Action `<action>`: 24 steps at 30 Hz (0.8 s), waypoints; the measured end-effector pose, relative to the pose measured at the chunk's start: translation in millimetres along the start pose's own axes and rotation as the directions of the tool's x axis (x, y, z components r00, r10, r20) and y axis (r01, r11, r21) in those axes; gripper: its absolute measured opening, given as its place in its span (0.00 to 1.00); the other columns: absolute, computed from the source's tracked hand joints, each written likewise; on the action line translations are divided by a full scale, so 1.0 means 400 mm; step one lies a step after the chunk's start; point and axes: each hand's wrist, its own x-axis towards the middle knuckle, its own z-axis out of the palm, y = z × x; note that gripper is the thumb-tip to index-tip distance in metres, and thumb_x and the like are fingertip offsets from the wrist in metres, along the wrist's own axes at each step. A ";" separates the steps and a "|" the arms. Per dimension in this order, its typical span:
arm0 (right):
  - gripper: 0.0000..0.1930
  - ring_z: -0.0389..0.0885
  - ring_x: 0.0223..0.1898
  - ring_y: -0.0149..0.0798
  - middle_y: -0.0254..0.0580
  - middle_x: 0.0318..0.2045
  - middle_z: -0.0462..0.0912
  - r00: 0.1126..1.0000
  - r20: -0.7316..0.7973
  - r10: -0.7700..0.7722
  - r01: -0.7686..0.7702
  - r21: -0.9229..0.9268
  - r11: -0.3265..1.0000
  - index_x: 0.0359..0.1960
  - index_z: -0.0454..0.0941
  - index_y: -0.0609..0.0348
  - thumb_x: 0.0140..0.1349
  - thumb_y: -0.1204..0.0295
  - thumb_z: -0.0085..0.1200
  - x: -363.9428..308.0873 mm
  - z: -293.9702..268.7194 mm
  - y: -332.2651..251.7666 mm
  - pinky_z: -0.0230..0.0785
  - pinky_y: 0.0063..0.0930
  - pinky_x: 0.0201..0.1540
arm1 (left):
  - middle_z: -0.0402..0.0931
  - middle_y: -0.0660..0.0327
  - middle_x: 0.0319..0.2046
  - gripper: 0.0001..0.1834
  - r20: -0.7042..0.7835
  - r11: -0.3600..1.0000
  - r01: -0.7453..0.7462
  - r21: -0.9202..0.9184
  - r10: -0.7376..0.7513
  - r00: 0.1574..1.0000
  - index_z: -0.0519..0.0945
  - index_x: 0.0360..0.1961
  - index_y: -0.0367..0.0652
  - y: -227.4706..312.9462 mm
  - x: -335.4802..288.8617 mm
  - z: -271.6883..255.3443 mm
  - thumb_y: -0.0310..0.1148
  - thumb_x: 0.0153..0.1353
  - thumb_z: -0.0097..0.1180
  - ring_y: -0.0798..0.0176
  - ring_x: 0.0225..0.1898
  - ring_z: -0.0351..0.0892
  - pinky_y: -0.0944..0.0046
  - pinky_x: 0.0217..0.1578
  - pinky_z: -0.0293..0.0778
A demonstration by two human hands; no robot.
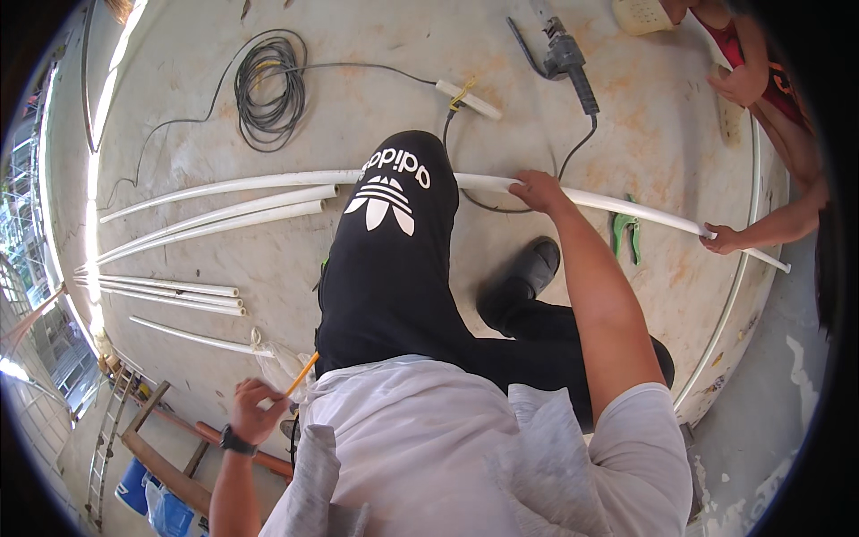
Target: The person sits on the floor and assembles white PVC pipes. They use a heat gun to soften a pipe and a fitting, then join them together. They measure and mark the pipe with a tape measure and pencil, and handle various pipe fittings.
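Observation:
A long white plastic pipe (608,199) runs across the floor, passing behind my raised knee. My right hand (539,191) is closed around it, right of the knee. Low on the left, beside my hip, my left hand (258,407) pinches a slim, pencil-like yellow stick (302,376); its exact kind is unclear. Toward the right end, another person's hand (723,239) grips the pipe. A green-handled pipe cutter (626,230) lies between that hand and mine, just below the pipe.
Several shorter white pipes (215,213) lie at left. A black hand-held power tool (565,64) and a coiled cable (268,89) sit on the far floor. A white power strip (469,98) joins cords there. A ladder (109,438) and blue containers (165,508) stand lower left.

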 end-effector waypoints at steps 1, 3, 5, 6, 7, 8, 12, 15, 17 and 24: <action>0.25 0.79 0.56 0.52 0.45 0.50 0.84 1.000 -0.009 -0.010 0.010 -0.025 1.000 0.53 0.82 0.49 0.64 0.46 0.52 -0.001 0.001 -0.002 0.63 0.59 0.62 | 0.81 0.57 0.26 0.04 -0.009 0.999 0.033 0.033 -0.033 0.999 0.86 0.23 0.44 -0.053 -0.046 -0.031 0.28 0.46 0.72 0.55 0.33 0.81 0.57 0.39 0.74; 0.25 0.79 0.56 0.52 0.45 0.50 0.84 0.998 -0.056 -0.021 0.017 -0.068 0.998 0.53 0.82 0.49 0.64 0.46 0.52 -0.003 0.005 -0.005 0.64 0.59 0.61 | 0.80 0.57 0.27 0.05 -0.055 0.946 0.323 0.020 -0.322 0.945 0.85 0.24 0.42 -0.148 -0.097 -0.113 0.28 0.48 0.71 0.54 0.33 0.80 0.57 0.39 0.74; 0.25 0.79 0.56 0.53 0.46 0.51 0.84 0.998 -0.043 -0.049 0.046 -0.069 0.997 0.52 0.83 0.49 0.64 0.46 0.51 0.002 0.005 -0.007 0.65 0.59 0.60 | 0.79 0.56 0.28 0.05 -0.207 0.880 0.472 0.054 -0.453 0.867 0.84 0.27 0.40 -0.208 -0.038 -0.189 0.28 0.53 0.68 0.55 0.33 0.80 0.58 0.39 0.73; 0.24 0.79 0.56 0.53 0.46 0.51 0.84 0.999 -0.037 -0.038 0.035 -0.071 0.997 0.51 0.83 0.49 0.64 0.46 0.51 -0.001 0.007 -0.005 0.65 0.58 0.60 | 0.79 0.57 0.29 0.05 -0.295 0.944 0.299 0.141 -0.248 0.922 0.83 0.28 0.39 -0.213 0.043 -0.225 0.28 0.55 0.67 0.56 0.33 0.80 0.58 0.38 0.73; 0.24 0.80 0.55 0.53 0.46 0.51 0.84 0.998 -0.050 -0.039 0.036 -0.068 0.997 0.51 0.83 0.48 0.64 0.46 0.51 -0.002 0.007 -0.002 0.66 0.58 0.59 | 0.78 0.57 0.29 0.05 -0.335 0.933 0.246 0.262 -0.151 0.930 0.83 0.29 0.39 -0.198 0.158 -0.251 0.29 0.58 0.66 0.57 0.33 0.79 0.59 0.38 0.73; 0.24 0.80 0.55 0.53 0.46 0.51 0.84 0.998 -0.054 -0.028 0.024 -0.072 0.997 0.51 0.83 0.48 0.64 0.46 0.51 -0.001 0.008 -0.001 0.67 0.58 0.58 | 0.78 0.58 0.29 0.06 -0.410 0.960 0.178 0.216 -0.076 0.909 0.82 0.31 0.38 -0.157 0.282 -0.265 0.29 0.61 0.64 0.58 0.33 0.78 0.58 0.38 0.73; 0.24 0.80 0.54 0.55 0.47 0.50 0.84 0.999 -0.039 -0.037 0.035 -0.048 0.998 0.46 0.84 0.50 0.63 0.45 0.51 0.002 -0.002 0.001 0.69 0.57 0.56 | 0.78 0.55 0.32 0.07 -0.244 0.842 -0.531 0.094 0.536 0.808 0.83 0.36 0.35 0.169 0.812 -0.185 0.29 0.63 0.64 0.56 0.37 0.78 0.60 0.41 0.73; 0.25 0.80 0.54 0.54 0.48 0.49 0.84 0.999 0.038 0.009 -0.010 0.027 1.000 0.46 0.84 0.50 0.62 0.45 0.51 -0.010 -0.014 -0.008 0.70 0.51 0.57 | 0.81 0.55 0.37 0.13 0.187 0.604 -0.787 -0.130 0.794 0.578 0.86 0.40 0.40 0.457 1.096 0.025 0.39 0.67 0.60 0.54 0.41 0.81 0.59 0.46 0.75; 0.25 0.80 0.54 0.54 0.48 0.49 0.84 0.999 0.035 0.003 -0.004 0.042 0.999 0.48 0.85 0.50 0.62 0.45 0.51 -0.023 -0.020 -0.022 0.71 0.48 0.57 | 0.83 0.58 0.43 0.17 0.429 0.736 -0.614 -0.283 0.670 0.606 0.84 0.46 0.39 0.579 1.169 0.173 0.43 0.69 0.60 0.61 0.47 0.80 0.60 0.52 0.73; 0.25 0.83 0.49 0.53 0.49 0.44 0.86 0.998 -0.062 0.014 -0.008 0.091 0.996 0.52 0.83 0.51 0.62 0.47 0.54 -0.092 -0.033 -0.051 0.74 0.43 0.52 | 0.81 0.56 0.52 0.15 0.583 0.674 -0.669 -0.313 0.693 0.425 0.86 0.48 0.46 0.588 1.219 0.488 0.44 0.69 0.59 0.57 0.58 0.77 0.58 0.62 0.68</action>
